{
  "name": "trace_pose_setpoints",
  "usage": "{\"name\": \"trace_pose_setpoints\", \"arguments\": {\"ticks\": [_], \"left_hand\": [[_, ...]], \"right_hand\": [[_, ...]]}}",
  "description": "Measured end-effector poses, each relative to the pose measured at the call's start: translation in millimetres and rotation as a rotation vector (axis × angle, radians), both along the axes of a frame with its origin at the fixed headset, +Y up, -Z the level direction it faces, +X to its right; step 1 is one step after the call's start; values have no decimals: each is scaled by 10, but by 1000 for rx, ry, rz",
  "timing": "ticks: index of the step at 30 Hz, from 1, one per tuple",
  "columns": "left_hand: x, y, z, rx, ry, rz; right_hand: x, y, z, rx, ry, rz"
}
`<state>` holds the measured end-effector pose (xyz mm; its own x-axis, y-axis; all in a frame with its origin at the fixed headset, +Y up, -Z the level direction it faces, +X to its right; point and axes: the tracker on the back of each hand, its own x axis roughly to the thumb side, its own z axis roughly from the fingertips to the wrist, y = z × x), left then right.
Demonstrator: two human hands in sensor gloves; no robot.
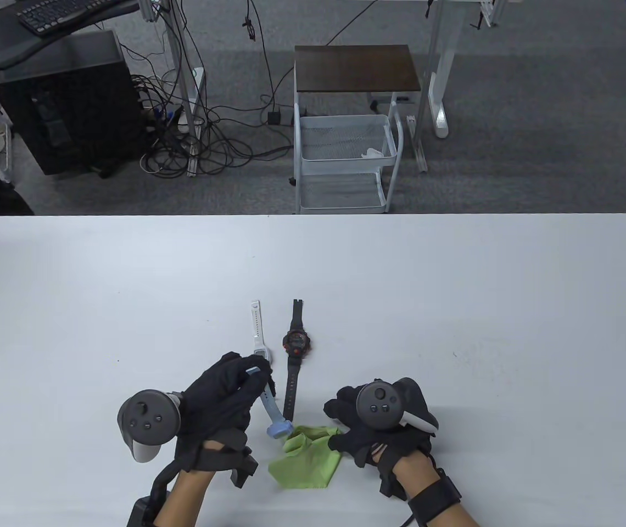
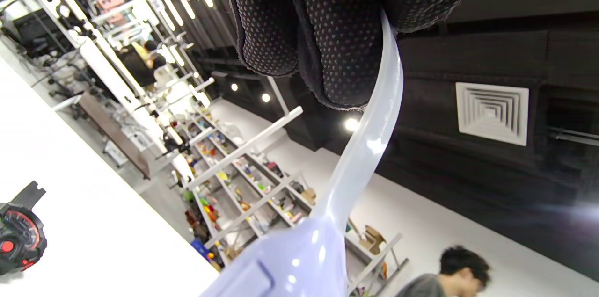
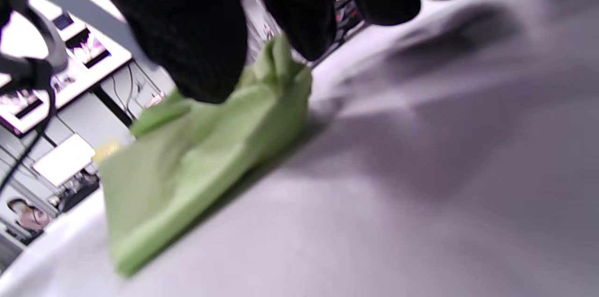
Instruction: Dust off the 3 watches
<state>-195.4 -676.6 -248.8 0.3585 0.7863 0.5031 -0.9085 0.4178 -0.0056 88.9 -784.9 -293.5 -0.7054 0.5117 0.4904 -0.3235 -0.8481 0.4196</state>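
Since the blue watch hangs by its strap alone, most of the risk sits in that one grip.

Left hand [image 1: 224,392]: its fingers [image 2: 337,39] curl round the pale strap of the blue watch [image 1: 275,418] and hold it off the table [image 1: 456,307]; the watch body dangles low, just beside the cloth.

Right hand [image 1: 370,425]: it comes down on the right edge of the green cloth [image 1: 305,458], fingers bent onto the fabric; the right wrist view is too blurred for me to tell whether it truly pinches the cloth or only rests on it.

Other watches: the white watch [image 1: 260,335] and the black and red watch [image 1: 295,351] lie flat side by side on the table, beyond the hands, close to the left knuckles.

Slip risk: the strap looks smooth and flexible, so I judge that a firm wipe could pull it through the glove or set the body swinging, and it could drop onto the table.

Cloth risk: if the right hand takes only a corner, the bunched cloth may drag flat and rub little of the watch face.

Knock risk: a wide left hand movement could nudge the white watch out of line.

Count risk: three watches of similar shape, so one could be skipped.
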Motion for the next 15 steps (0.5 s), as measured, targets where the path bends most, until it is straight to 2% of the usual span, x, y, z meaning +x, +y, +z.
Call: {"name": "trace_pose_setpoints", "arguments": {"ticks": [6,15], "left_hand": [[54,-44,-12,-22,-24,-10],[97,-53,-5,-37,-50,12]], "right_hand": [[-68,-13,6,51,2,56],[72,67,-27,92,-87,-78]]}}
